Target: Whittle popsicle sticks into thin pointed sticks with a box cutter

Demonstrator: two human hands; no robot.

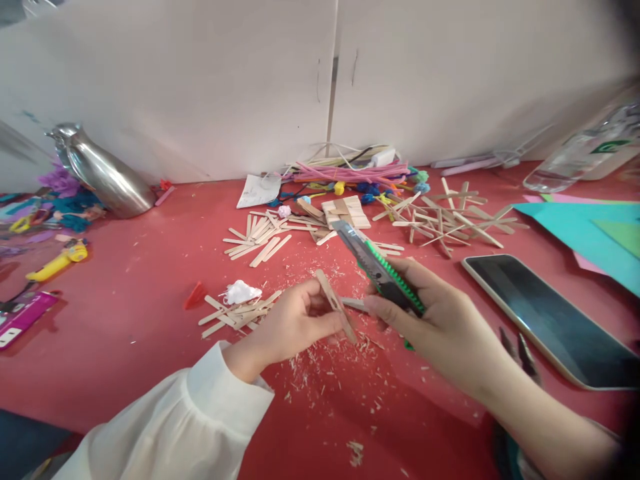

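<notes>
My left hand pinches a wooden craft stick, held slanted over the red table. My right hand is wrapped round a green and black utility knife; its blade end points up and to the left, just above the stick. Wood shavings lie scattered on the table under both hands. A loose heap of craft sticks sits beyond my hands, and a smaller bundle lies left of my left hand beside a white crumpled scrap.
A phone lies face up to the right. Glued stick stars, pipe cleaners, coloured paper and a plastic bottle lie behind it. At left are a metal jug, a yellow glue gun and a red clip.
</notes>
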